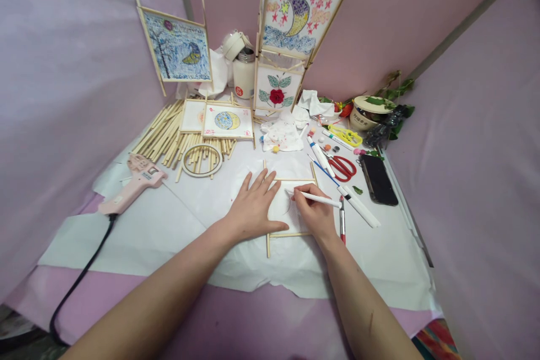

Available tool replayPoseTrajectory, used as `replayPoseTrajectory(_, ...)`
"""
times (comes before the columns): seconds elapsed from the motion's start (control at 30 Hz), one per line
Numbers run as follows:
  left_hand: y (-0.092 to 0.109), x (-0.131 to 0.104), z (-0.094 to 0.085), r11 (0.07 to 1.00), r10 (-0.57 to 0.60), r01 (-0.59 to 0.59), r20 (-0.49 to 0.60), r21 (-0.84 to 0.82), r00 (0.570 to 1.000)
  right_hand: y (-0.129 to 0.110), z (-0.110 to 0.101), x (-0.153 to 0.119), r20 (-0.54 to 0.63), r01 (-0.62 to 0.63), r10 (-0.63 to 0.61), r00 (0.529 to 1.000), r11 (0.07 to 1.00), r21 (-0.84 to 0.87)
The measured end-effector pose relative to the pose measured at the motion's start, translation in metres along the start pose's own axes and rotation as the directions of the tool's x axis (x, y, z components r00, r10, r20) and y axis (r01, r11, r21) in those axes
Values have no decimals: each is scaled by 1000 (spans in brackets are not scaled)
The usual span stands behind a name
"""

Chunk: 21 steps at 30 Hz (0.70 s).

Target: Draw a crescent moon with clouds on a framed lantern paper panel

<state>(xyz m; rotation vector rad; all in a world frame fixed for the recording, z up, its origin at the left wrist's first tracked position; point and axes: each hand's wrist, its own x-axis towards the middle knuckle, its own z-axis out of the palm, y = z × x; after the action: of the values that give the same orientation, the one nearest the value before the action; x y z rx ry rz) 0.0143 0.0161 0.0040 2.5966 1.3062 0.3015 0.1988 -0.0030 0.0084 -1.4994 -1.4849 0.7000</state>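
A small panel of white paper (282, 221) in a frame of thin wooden sticks lies flat on the table. My left hand (255, 207) rests open on its left side, fingers spread, covering part of the frame. In a writing grip, my right hand (314, 215) is shut on a slim white pen (323, 198), its tip at the paper near the top middle. A thin curved line shows on the paper between the two hands. The right hand hides part of the panel's right side.
To the left lie a pink glue gun (137, 183), a roll of tape (201, 160) and many wooden sticks (164, 135). Red scissors (342, 168), markers (358, 206) and a phone (378, 179) lie right. A tall decorated stick frame (276, 59) and a bottle (243, 74) stand behind.
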Motion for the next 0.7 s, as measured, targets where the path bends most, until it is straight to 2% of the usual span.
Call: replayPoseTrajectory(0.7,1,0,-2,1000,-8,8,26,12,1000,1,0,-1,4,26,-26,1000,999,-45)
